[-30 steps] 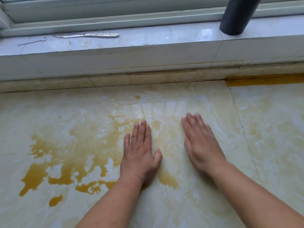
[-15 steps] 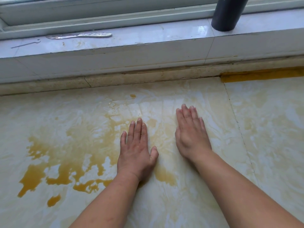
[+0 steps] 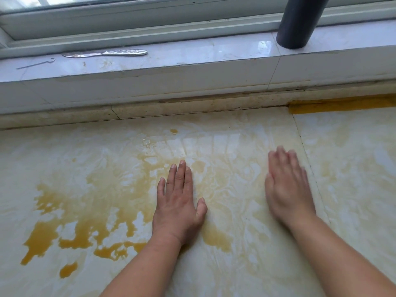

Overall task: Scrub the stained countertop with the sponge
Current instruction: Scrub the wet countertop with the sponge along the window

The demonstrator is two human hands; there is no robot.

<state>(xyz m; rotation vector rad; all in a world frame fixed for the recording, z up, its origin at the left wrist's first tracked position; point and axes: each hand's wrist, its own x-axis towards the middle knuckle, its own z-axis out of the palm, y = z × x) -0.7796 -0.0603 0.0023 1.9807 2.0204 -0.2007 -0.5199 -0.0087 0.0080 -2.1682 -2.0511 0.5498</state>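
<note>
Countertop bench (image 3: 246, 243) lay pale and marbled, glossy, wet in patches; amber stain (image 3: 70, 215) pooled thickest left of the left hand (image 3: 177, 202), thinning to a yellow film toward the sill. No sponge was in view, so scrubbing had not begun; judged step: preparation. Left hand rested flat on the bench, fingers straight, grip open and holding nothing; right hand (image 3: 287, 189), to its right and well apart, was blurred, fingers straight, also empty. Next move called for fetching the sponge, then working the thick pool left of the left hand. Behind it, on the polished sill (image 3: 192, 54): a dark cylinder (image 3: 297, 24), a flat silvery utensil (image 3: 107, 53), a thin pin (image 3: 36, 63).
</note>
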